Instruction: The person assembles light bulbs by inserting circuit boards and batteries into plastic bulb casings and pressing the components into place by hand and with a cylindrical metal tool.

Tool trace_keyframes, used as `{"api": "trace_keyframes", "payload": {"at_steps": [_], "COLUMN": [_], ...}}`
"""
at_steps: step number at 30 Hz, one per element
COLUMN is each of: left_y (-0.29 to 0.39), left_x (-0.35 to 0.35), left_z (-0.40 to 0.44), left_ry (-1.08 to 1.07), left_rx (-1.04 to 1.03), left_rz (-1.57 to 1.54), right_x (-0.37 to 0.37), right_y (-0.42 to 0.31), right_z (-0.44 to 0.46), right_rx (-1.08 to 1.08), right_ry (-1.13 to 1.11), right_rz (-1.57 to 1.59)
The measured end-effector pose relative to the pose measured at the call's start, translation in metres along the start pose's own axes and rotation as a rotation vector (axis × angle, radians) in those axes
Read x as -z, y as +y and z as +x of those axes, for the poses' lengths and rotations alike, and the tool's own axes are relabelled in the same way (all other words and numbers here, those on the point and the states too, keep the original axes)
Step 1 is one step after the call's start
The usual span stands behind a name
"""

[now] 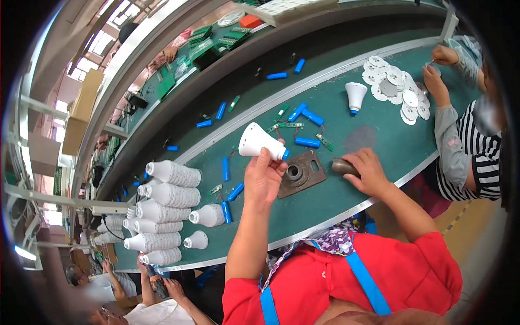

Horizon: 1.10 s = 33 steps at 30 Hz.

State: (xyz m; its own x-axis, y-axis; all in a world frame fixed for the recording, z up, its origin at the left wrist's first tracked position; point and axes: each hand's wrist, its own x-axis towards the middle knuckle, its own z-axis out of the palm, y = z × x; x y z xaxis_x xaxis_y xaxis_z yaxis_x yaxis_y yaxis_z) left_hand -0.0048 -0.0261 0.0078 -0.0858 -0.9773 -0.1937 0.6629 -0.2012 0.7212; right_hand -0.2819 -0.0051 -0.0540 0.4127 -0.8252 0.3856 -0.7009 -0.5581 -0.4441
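Note:
My left hand point(264, 176) is closed round the narrow end of a white bulb housing point(258, 142), whose wide end tilts up to the left. A bit of blue point(286, 155) shows at the housing's narrow tip. Just right of that hand a rusty metal plate with a round socket point(303, 172) lies on the green table. My right hand point(365, 170) wraps round a dark metal cylinder point(343, 167), low over the table beside the plate. Behind the plate lie several blue battery cells point(307, 142) wired to small green circuit boards point(292, 125).
Stacks of white housings point(170, 195) stand at the left. Another housing point(356, 96) stands near a pile of white discs point(398, 86). A co-worker's hands point(437, 70) are at the far right; another person holds a power drill point(158, 284). A conveyor point(254, 86) carries batteries.

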Motion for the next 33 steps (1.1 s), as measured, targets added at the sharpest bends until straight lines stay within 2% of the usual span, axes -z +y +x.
{"api": "trace_keyframes", "payload": {"at_steps": [2, 5, 7, 10, 12, 13, 15, 16, 19, 20, 23, 25, 28, 31, 33], "left_y": [-0.011, -0.035, -0.059, -0.107, -0.13, -0.142, -0.164, -0.169, -0.155, -0.145, -0.104, -0.085, -0.073, -0.072, -0.073], "left_x": [-0.018, -0.05, -0.077, -0.106, -0.129, -0.136, -0.143, -0.143, -0.141, -0.135, -0.105, -0.076, -0.061, -0.073, -0.072], "left_z": [0.009, 0.036, 0.06, 0.103, 0.123, 0.13, 0.146, 0.149, 0.158, 0.167, 0.217, 0.253, 0.292, 0.315, 0.328], "left_ry": [-0.011, -0.041, -0.119, -0.35, -0.406, -0.386, -0.339, -0.323, -0.351, -0.343, -0.192, 0.026, 0.133, 0.163, 0.146], "left_rx": [0.039, 0.132, 0.168, 0.118, -0.013, -0.081, -0.217, -0.348, -0.229, -0.274, -0.452, -0.641, -0.672, -0.488, -0.472], "left_rz": [0.052, 0.318, 0.663, 1.049, 1.447, 1.442, 1.429, 1.452, 1.278, 1.271, 1.394, 1.778, 1.985, 2.166, 2.247], "right_x": [0.004, 0.011, 0.016, 0.02, 0.024, 0.025, 0.027, 0.028, 0.03, 0.032, 0.043, 0.047, 0.05, 0.059, 0.064], "right_y": [0.004, 0.02, 0.035, 0.055, 0.072, 0.081, 0.096, 0.102, 0.116, 0.12, 0.124, 0.127, 0.122, 0.108, 0.102], "right_z": [0.0, -0.001, -0.005, -0.01, -0.007, -0.004, 0.002, 0.006, 0.014, 0.014, 0.012, 0.006, 0.01, 0.025, 0.033], "right_rx": [0.013, -0.05, -0.138, -0.586, -0.659, -0.691, -0.721, -0.752, -0.805, -0.818, -0.863, -0.841, -0.709, -0.617, -0.564], "right_ry": [0.032, 0.117, 0.172, 0.274, 0.354, 0.393, 0.367, 0.364, 0.336, 0.324, 0.346, 0.361, 0.43, 0.457, 0.432], "right_rz": [0.028, 0.126, 0.196, 0.644, 0.769, 0.834, 0.809, 0.817, 0.809, 0.801, 0.798, 0.653, 0.405, 0.266, 0.209]}}
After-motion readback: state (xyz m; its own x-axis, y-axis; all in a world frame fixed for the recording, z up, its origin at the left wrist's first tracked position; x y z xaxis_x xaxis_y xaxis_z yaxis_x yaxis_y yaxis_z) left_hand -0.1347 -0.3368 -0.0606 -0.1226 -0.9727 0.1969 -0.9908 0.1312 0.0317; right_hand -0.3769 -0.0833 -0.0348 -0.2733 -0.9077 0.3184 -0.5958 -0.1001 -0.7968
